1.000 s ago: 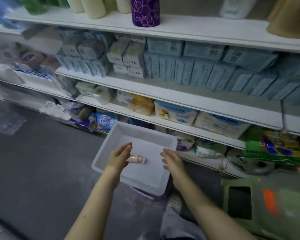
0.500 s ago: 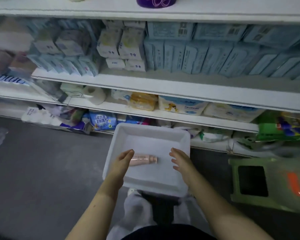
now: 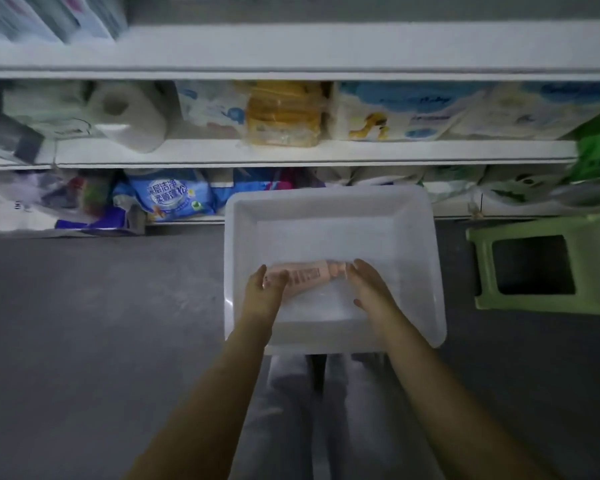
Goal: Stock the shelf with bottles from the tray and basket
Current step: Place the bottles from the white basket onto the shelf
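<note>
A white plastic tray (image 3: 329,209) sits in front of me, above my knees. One pink bottle (image 3: 307,276) lies on its side across the tray, cap pointing right. My left hand (image 3: 265,292) is wrapped around the bottle's left end. My right hand (image 3: 369,289) has its fingers apart, fingertips beside the cap end; I cannot tell whether they touch it. The white shelf (image 3: 291,152) runs across the view behind the tray.
The shelves hold a toilet roll (image 3: 129,116), a yellow pack (image 3: 281,112), baby-wipe packs (image 3: 395,109) and a blue detergent bag (image 3: 168,197). A green plastic stool (image 3: 541,265) stands right of the tray. Grey floor (image 3: 101,323) lies to the left.
My head has tilted down, so the upper shelves left the view. My left hand has gripped the bottle's end, and my right hand has come in to the cap.
</note>
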